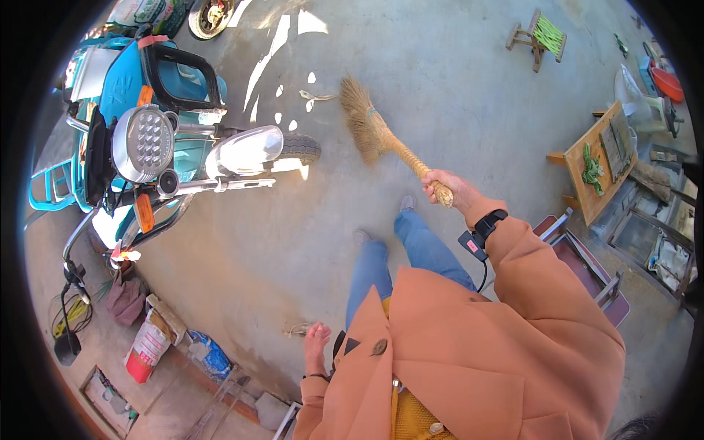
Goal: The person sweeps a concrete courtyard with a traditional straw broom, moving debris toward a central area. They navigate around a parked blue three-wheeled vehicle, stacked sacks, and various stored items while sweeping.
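Note:
My right hand [448,188] grips the handle of a straw hand broom [407,157] near its butt end. The broom's bristle head [360,118] fans out ahead of my feet, low over or on the concrete floor; I cannot tell whether it touches. A dry leaf-like scrap [318,96] lies just left of the bristle tips. My left hand [316,338] hangs beside my coat with its fingers loosely curled. A small clump of dry litter [297,329] shows on the floor beyond its fingers, and I see nothing clearly held there.
A blue motor tricycle [192,137] stands at the left, its front wheel [302,148] towards the broom. Sacks [148,346] lie lower left. At the right are a folding stool [538,39], a tilted wooden table [597,159] with green leaves, and a folding chair [586,269].

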{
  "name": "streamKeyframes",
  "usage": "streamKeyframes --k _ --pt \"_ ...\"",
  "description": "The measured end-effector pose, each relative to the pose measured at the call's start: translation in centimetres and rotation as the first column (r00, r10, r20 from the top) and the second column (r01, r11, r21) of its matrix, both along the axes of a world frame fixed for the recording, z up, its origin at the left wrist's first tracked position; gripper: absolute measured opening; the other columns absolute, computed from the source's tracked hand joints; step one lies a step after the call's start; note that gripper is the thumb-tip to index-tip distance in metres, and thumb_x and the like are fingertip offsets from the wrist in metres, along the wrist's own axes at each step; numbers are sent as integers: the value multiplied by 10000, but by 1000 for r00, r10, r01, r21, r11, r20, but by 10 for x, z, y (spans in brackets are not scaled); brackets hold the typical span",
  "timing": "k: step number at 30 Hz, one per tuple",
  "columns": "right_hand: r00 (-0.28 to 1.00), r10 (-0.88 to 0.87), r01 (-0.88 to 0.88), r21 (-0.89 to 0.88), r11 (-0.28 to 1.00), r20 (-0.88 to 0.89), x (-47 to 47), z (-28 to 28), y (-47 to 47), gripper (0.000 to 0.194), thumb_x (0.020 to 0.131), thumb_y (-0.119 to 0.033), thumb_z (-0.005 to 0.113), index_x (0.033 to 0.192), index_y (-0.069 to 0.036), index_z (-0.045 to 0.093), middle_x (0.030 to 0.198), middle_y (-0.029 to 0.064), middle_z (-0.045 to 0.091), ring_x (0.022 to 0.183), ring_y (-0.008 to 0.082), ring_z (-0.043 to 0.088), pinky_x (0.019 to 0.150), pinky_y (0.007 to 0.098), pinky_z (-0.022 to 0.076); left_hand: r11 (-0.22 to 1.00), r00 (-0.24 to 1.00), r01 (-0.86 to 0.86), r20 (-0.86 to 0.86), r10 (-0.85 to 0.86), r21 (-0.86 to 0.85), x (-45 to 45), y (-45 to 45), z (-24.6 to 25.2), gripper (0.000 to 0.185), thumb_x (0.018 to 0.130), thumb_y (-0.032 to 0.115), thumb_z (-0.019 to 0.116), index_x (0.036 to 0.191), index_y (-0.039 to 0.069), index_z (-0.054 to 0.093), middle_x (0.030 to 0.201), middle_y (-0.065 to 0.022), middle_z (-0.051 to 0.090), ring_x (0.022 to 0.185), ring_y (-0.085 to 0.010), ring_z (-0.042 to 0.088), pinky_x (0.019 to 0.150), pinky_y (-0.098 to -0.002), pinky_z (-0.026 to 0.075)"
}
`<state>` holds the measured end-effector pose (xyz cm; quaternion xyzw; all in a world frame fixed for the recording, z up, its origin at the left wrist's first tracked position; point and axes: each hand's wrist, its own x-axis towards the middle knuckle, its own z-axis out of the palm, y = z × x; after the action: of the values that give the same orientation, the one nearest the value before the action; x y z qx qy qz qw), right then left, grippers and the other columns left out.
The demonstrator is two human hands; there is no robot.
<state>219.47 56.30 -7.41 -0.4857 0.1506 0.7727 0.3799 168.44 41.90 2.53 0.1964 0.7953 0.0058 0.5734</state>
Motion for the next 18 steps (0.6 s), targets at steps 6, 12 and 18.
streamKeyframes --k 6,12,18 --pt "996 94 -95 65 993 7 1 25 29 125 738 -61 548 803 -50 442 643 65 497 477 88 498 377 212 427 997 995 -76 68 76 3 15 24 -15 325 866 209 443 1124 12 452 1017 -132 560 937 -214 554 770 -310 445" --pt "959 282 -283 102 954 26 -31 4 124 106 727 -53 551 771 -45 456 617 50 499 492 98 513 392 222 425 996 996 -70 65 66 57 30 97 -36 338 863 216 445 1131 9 445 1026 -141 553 959 -218 545 776 -311 445" --pt "973 90 -94 -6 996 -214 12 -28 203 147 711 -63 552 804 -26 445 649 63 485 473 93 492 389 207 398 996 998 -22 69 17 82 42 152 -25 354 870 220 430 1151 5 426 1058 -155 535 981 -230 531 801 -325 430"
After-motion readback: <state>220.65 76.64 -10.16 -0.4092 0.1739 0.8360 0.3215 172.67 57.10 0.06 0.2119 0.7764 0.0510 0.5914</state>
